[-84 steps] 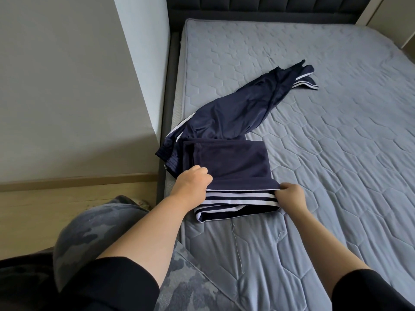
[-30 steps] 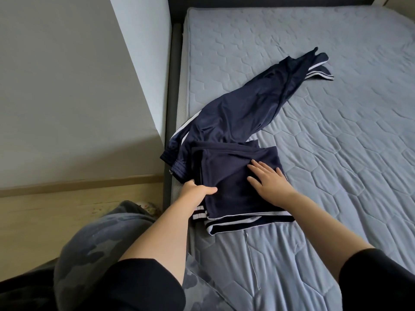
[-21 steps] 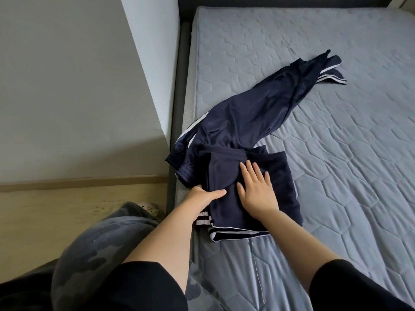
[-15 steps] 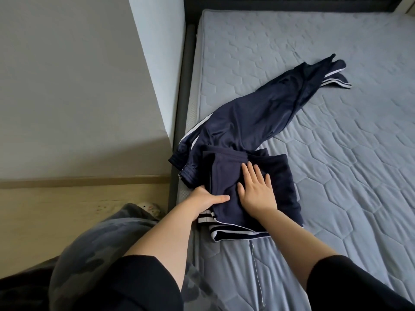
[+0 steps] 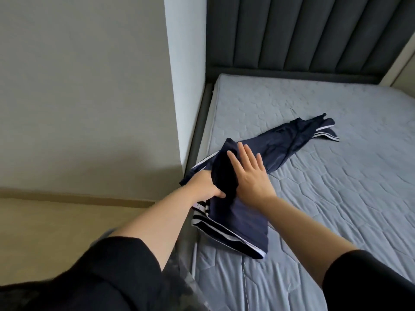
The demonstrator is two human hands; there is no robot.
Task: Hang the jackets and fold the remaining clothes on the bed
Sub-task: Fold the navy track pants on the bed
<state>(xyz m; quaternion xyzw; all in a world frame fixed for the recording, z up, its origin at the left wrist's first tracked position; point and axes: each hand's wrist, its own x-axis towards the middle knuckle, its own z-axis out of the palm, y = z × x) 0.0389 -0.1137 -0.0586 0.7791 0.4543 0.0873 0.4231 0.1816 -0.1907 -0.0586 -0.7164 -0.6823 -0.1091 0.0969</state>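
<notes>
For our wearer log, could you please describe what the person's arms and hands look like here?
Both arms wear loose black sleeves: the left sleeve and the right sleeve stop near the elbow, leaving the forearms bare. The left hand and the right hand are bare too, with no glove, ring, watch or bracelet showing.

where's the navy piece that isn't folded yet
In the head view the unfolded navy garment lies on the left of the mattress, just beyond the folded bundle, its striped end trailing right toward the headboard.
</notes>
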